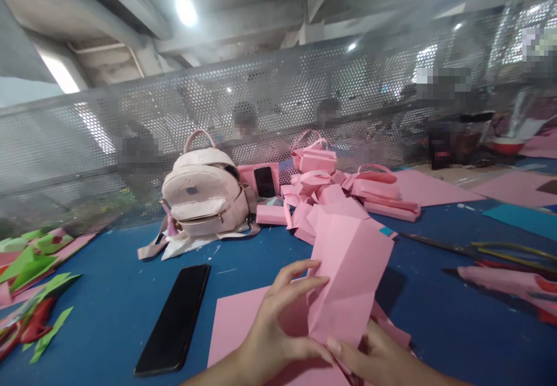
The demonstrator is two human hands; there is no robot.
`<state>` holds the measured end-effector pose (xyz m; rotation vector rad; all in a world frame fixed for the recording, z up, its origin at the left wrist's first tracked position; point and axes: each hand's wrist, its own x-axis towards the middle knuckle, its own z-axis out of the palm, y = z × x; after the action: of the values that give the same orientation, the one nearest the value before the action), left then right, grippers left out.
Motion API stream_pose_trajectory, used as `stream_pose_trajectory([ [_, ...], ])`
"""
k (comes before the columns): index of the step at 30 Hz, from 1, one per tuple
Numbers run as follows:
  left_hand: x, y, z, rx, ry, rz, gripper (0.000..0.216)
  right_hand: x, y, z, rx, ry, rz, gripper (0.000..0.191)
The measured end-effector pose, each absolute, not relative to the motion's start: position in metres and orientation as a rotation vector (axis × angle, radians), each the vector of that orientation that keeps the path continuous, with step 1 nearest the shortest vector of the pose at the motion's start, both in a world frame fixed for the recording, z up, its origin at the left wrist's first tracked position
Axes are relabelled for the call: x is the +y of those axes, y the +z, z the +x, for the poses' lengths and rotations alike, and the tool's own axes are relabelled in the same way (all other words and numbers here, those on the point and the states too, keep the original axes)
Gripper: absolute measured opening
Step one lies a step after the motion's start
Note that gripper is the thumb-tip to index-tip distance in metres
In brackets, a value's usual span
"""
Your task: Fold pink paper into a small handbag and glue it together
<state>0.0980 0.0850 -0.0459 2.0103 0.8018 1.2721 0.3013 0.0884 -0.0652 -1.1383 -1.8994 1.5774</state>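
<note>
A creased sheet of pink paper (348, 281), folded into an upright shape, stands between my hands at the lower middle. My left hand (282, 316) grips its left side, fingertips on the face and thumb at the bottom. Low on the right, my right hand (374, 351) pinches the bottom edge; its other fingers are partly hidden behind the paper. Beneath both hands lies a flat pink sheet (235, 319) on the blue table. Just behind the held piece is a heap of folded pink paper bags with handles (315, 183).
A black phone (174, 319) lies left of my hands. Farther back stands a pale pink backpack (204, 194) beside a propped phone (264, 181). Red-handled scissors (37, 319) and green paper are at left; yellow-handled scissors (513, 252) at right. A perforated metal screen (278, 96) borders the table.
</note>
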Motion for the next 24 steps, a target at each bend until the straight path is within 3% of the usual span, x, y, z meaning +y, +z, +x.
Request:
stream_pose_trajectory([
  [3,0.081,-0.040,0.094,0.817,1.317,2.088,0.055,0.088,-0.066,0.302,-1.944,1.521,-1.176,0.048],
  [8,0.079,-0.026,0.086,0.612,1.322,2.701,0.014,0.088,-0.067,0.308,-2.019,1.462,-1.184,0.045],
  [14,0.078,-0.019,0.088,0.605,1.374,2.724,0.014,0.088,-0.060,0.308,-2.060,1.415,-1.110,0.035],
  [24,0.077,-0.018,0.087,0.569,1.341,2.723,0.014,0.088,-0.060,0.306,-2.074,1.384,-1.078,0.038],
])
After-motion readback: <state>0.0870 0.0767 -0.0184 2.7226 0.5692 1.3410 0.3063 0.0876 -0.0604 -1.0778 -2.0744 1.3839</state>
